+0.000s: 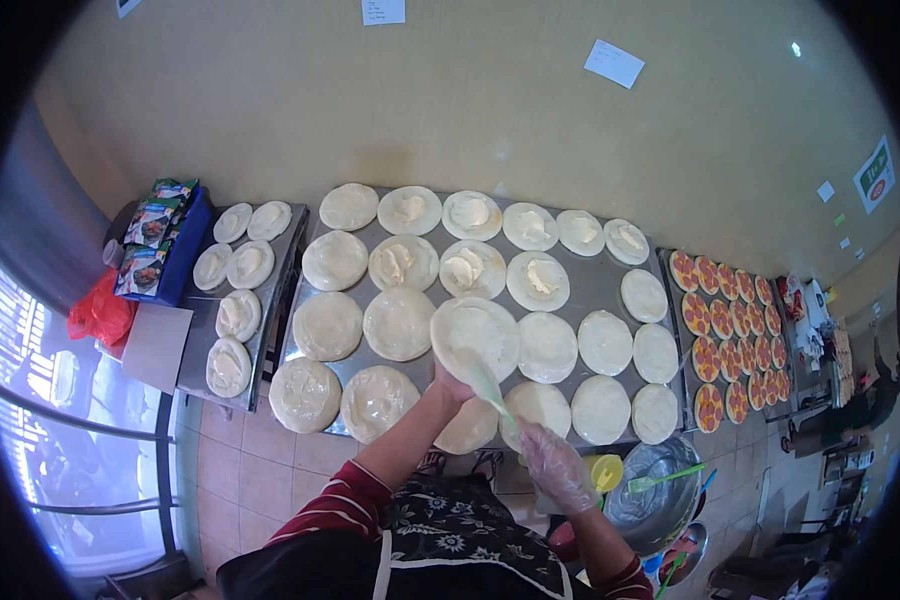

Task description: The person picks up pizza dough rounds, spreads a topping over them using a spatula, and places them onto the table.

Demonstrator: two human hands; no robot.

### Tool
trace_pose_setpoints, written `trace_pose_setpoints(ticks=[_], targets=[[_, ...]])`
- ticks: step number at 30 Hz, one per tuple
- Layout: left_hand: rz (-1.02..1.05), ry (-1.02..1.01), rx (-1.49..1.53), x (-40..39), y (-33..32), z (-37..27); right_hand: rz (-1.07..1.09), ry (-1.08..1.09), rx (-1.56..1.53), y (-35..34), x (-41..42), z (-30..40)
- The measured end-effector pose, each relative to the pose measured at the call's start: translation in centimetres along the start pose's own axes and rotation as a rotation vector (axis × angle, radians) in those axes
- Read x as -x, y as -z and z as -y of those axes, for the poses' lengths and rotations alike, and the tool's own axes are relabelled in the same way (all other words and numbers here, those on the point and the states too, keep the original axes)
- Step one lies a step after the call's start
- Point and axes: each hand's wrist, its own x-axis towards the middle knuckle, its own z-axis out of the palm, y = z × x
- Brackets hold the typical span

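On my left hand [452, 384] rests a round flat dough base [475, 330], lifted over the metal table [495, 296] and mostly covering the fingers. My right hand [559, 466], in a clear plastic glove, grips a pale green spatula [486, 388], its blade against the lower edge of that base. Several more dough bases [397, 324] lie in rows on the table around it. Some in the back rows carry a dollop of creamy spread [540, 274]; others look coated and shiny.
Low at right stands a large metal bowl [656, 487] with a green spatula [664, 478], beside a yellow cup [607, 473]. Topped pizzas [708, 358] fill a right-hand table. At left are more dough bases [238, 315] and a blue crate [184, 259] of packets. A person [862, 412] is far right.
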Motion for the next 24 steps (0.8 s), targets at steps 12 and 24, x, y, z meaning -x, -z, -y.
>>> trace_pose_setpoints(ticks=[12, 24], targets=[[-0.038, -0.091, 0.014, 2.4, -1.2, -1.1, -0.158, 0.101, 0.34, -0.6, 0.1, 1.2], [0.076, -0.025, -0.048, 0.9, -4.0, 2.0, -0.536, 0.164, 0.255, 1.6, -3.2, -5.3]])
